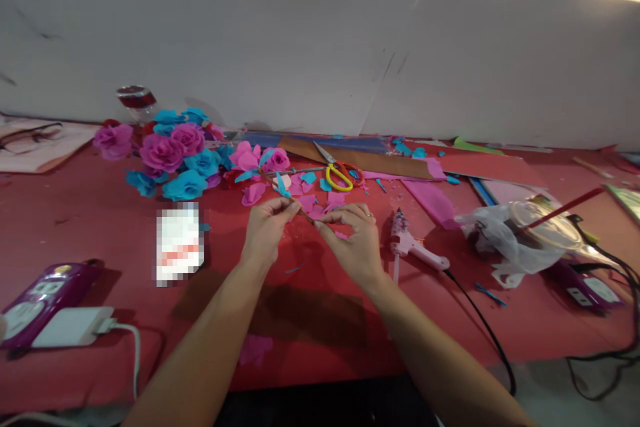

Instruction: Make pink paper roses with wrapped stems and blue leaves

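Over the middle of the red table, my left hand (269,225) and my right hand (356,238) pinch a thin brown strip (306,216) stretched between their fingertips. Whether it is paper or a wrapped stem, I cannot tell. A blue paper piece (283,188) shows just above my left fingertips; whether it joins the strip is unclear. Pink paper petals (335,200) lie scattered beyond my hands. Behind them rest scissors with yellow handles (340,178) and a second pair with orange handles (354,173). A white glue gun (420,250) lies to the right of my right hand.
Pink and blue paper flowers (163,150) are bunched at the back left. A purple power strip (47,297) with a white charger (75,327) sits front left. On the right are a plastic bag (510,247), a lidded cup (545,223) and black cables (487,327).
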Demonstrator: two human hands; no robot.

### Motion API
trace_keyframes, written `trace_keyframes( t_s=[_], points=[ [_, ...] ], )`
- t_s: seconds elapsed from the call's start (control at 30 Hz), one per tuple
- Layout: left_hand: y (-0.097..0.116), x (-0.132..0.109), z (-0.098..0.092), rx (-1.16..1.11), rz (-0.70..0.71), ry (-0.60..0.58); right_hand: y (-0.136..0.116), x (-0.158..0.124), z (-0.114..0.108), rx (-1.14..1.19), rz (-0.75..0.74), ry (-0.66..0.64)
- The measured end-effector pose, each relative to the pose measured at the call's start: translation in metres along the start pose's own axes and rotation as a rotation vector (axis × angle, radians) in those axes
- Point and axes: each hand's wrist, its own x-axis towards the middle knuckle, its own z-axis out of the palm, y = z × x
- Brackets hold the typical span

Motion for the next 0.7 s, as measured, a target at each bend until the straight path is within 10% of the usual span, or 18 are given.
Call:
trace_keyframes(
  t_s=[0.7],
  points=[
    [0.004,-0.001,0.000,-0.201,-0.150,-0.114,0.011,0.004,0.004,1.146,1.019,-0.471]
  ],
)
